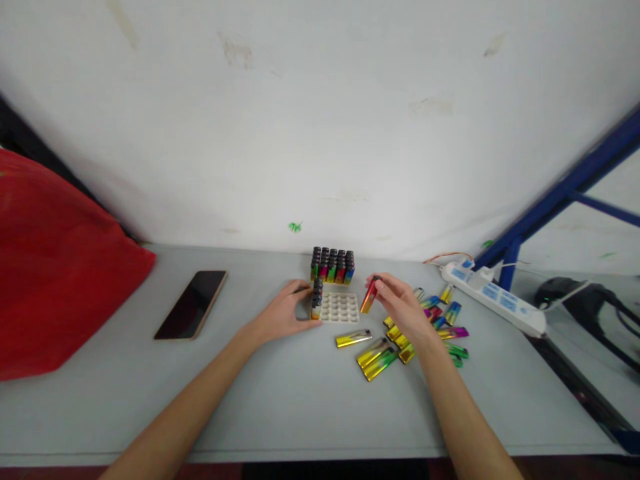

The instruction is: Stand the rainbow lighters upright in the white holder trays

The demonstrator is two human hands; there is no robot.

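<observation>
In right fingers (392,288), one lighter (369,299).

Holding a red-and-gold lighter (369,297) in the right hand (399,301), gripping the left end of a pale tray (342,308) with the left hand (281,313), near loose lighters (379,365) on the table (280,407), facing upright lighters (332,267)

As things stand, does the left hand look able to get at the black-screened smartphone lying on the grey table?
Probably yes. The left hand is at the edge of the white moulded tray, but nothing seems to stand between it and the black-screened smartphone.
</observation>
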